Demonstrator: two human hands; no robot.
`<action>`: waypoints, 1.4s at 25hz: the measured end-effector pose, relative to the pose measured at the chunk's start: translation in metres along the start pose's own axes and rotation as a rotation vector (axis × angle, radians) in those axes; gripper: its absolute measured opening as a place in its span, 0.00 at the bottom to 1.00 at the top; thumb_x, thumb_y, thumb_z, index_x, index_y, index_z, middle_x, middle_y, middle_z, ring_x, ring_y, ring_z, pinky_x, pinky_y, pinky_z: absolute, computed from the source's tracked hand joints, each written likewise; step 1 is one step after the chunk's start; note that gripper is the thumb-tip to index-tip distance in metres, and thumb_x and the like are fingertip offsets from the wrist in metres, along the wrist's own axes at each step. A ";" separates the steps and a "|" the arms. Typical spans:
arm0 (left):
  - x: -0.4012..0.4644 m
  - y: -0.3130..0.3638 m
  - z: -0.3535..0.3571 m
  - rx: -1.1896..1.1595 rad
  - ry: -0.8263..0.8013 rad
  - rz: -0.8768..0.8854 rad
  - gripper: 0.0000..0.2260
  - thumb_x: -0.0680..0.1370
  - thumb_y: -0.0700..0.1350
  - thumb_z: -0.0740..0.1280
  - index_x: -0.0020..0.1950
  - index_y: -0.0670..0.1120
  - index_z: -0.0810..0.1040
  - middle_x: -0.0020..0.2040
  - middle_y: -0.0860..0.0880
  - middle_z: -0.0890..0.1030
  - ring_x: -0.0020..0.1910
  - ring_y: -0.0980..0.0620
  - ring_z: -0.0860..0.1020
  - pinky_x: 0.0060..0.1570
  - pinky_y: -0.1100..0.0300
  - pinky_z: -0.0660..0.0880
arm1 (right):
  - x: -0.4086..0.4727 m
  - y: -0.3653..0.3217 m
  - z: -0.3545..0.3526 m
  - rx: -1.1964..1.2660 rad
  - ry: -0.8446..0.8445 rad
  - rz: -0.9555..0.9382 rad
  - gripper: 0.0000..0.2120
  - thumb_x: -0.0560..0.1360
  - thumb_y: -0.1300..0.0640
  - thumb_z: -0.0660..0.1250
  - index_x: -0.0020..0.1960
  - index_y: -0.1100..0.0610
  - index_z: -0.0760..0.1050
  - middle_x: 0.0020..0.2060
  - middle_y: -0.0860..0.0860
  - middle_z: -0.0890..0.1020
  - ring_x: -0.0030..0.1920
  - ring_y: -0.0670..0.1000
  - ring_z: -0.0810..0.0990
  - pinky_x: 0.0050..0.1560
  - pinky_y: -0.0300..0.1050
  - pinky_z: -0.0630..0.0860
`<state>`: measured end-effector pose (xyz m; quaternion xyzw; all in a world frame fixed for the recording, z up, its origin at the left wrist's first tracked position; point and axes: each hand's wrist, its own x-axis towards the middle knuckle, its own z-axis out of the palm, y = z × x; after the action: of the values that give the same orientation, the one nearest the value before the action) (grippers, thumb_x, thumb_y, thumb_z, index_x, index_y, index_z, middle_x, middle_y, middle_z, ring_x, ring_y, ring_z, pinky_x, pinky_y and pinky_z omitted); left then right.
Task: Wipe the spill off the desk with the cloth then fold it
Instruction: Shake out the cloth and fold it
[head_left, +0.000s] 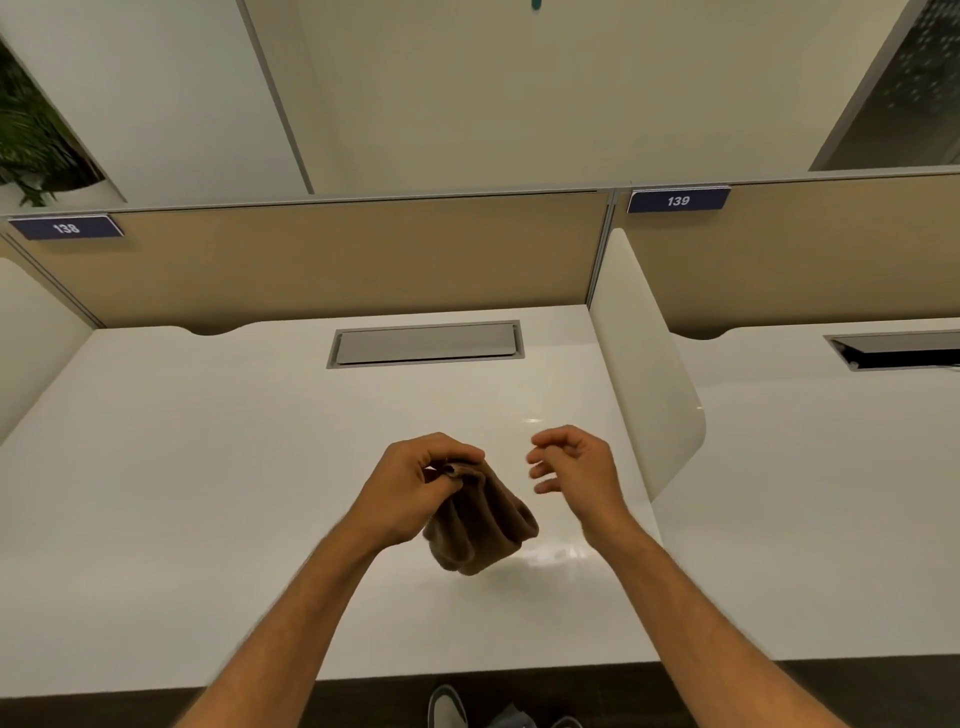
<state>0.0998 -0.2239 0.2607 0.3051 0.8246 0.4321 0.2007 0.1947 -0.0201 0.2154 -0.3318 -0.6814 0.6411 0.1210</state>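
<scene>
A brown cloth (480, 525) hangs bunched in loose folds above the white desk (208, 493). My left hand (415, 488) pinches its top edge between thumb and fingers. My right hand (571, 467) hovers a short way to the right of the cloth, fingers loosely curled and holding nothing. A faint wet sheen (561, 553) shows on the desk just right of the cloth's lower end.
A grey cable flap (426, 344) is set into the desk near the back. A tan partition (337, 260) runs behind it, and a white side divider (644, 364) stands on the right. Shoes (447, 706) show below the front edge.
</scene>
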 end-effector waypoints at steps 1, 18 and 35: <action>-0.001 0.001 -0.004 -0.014 0.006 0.000 0.18 0.81 0.33 0.68 0.58 0.55 0.86 0.54 0.58 0.86 0.57 0.56 0.83 0.62 0.58 0.81 | 0.005 0.011 -0.006 -0.073 -0.014 0.026 0.06 0.80 0.62 0.67 0.52 0.54 0.82 0.44 0.51 0.86 0.45 0.55 0.86 0.43 0.45 0.85; -0.017 -0.010 -0.055 -0.031 0.157 0.009 0.19 0.80 0.31 0.69 0.50 0.57 0.87 0.47 0.60 0.87 0.53 0.57 0.84 0.53 0.69 0.79 | 0.035 0.053 0.005 -0.657 -0.254 0.238 0.05 0.77 0.61 0.69 0.45 0.59 0.83 0.39 0.56 0.86 0.35 0.52 0.87 0.36 0.45 0.85; -0.009 -0.090 -0.042 -0.036 0.076 -0.354 0.15 0.75 0.32 0.73 0.53 0.52 0.86 0.50 0.51 0.86 0.43 0.48 0.85 0.43 0.62 0.77 | 0.022 0.033 -0.082 -0.452 -0.354 0.332 0.08 0.77 0.62 0.67 0.47 0.60 0.85 0.37 0.58 0.87 0.31 0.52 0.83 0.36 0.44 0.82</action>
<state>0.0520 -0.2947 0.2090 0.1350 0.8645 0.4159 0.2480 0.2362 0.0563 0.1908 -0.3402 -0.7535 0.5324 -0.1821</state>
